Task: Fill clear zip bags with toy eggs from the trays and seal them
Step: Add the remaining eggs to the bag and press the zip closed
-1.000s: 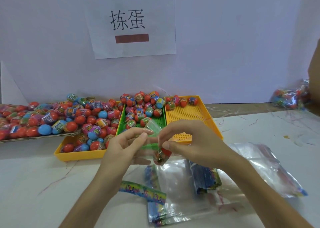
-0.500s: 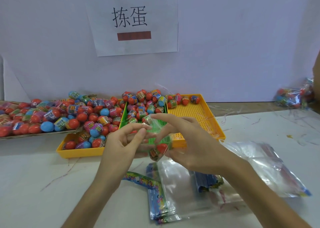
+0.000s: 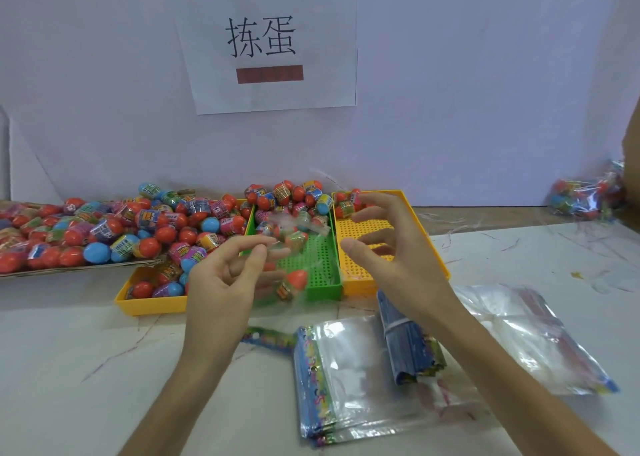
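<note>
Left fingers [image 3: 239, 247] pinch the bag [image 3: 304, 237] by its top (blurry), one egg [image 3: 295, 281] inside, over the green tray [image 3: 322, 292] at 12 o'clock. Right fingers [image 3: 360, 251] are spread, empty. A loose pinch could spill it.

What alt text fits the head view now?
A person's left hand pinches a clear zip bag holding a red toy egg above the green tray, while the open right hand hovers over the right yellow tray. Empty bags lie stacked on the table nearer the camera.
</note>
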{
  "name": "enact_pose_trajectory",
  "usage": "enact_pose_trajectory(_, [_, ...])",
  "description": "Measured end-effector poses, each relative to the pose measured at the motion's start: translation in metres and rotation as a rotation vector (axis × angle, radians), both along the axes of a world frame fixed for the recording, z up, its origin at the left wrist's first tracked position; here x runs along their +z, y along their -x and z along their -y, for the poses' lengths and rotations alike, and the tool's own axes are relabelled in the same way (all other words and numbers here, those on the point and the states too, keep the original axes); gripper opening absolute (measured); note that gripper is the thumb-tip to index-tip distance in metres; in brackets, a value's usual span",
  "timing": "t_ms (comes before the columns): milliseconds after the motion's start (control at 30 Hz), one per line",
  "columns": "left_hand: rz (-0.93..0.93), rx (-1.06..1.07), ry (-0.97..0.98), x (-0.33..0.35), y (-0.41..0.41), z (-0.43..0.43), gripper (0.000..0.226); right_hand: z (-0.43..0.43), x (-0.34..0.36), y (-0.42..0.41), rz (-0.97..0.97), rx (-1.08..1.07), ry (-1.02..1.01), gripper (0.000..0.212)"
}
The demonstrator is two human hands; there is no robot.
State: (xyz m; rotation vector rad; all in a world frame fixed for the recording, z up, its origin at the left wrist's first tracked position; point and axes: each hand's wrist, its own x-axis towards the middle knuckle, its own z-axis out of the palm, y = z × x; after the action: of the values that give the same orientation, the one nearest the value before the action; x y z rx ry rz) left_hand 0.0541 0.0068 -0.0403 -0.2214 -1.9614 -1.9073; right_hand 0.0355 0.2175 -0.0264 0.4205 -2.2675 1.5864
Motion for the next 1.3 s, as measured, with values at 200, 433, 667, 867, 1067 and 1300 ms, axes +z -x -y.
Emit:
enact_pose_trajectory(200, [0.001,-0.006,0.016,0.001,0.001,0.002,0.020,0.004,0.001,-0.004,-0.072,0.031,0.006,0.020])
enact_pose_trajectory(433, [-0.100,-0.065,0.194,0.000,-0.005,-0.007,0.018,0.002,0.001,-0.011,0.015,0.317,-0.201,0.026])
enact_pose_trajectory(667, [-0.163,-0.018,0.328,-0.003,-0.007,-0.008,0.019,0.002,-0.001,-0.011,0.123,0.367,-0.321,0.013])
enact_pose_trajectory(867, [-0.158,-0.019,0.315,-0.004,-0.007,-0.008,0.019,0.009,-0.003,-0.016,0.188,0.496,-0.454,0.021])
enact_pose_trajectory(1067, [-0.156,-0.010,0.390,-0.005,-0.010,-0.012,0.024,0.011,-0.007,-0.017,0.278,0.575,-0.542,0.025])
enact_pose_trajectory(1300, [-0.134,-0.026,0.390,-0.007,-0.010,-0.015,0.022,0.013,-0.011,-0.015,0.231,0.573,-0.608,0.031])
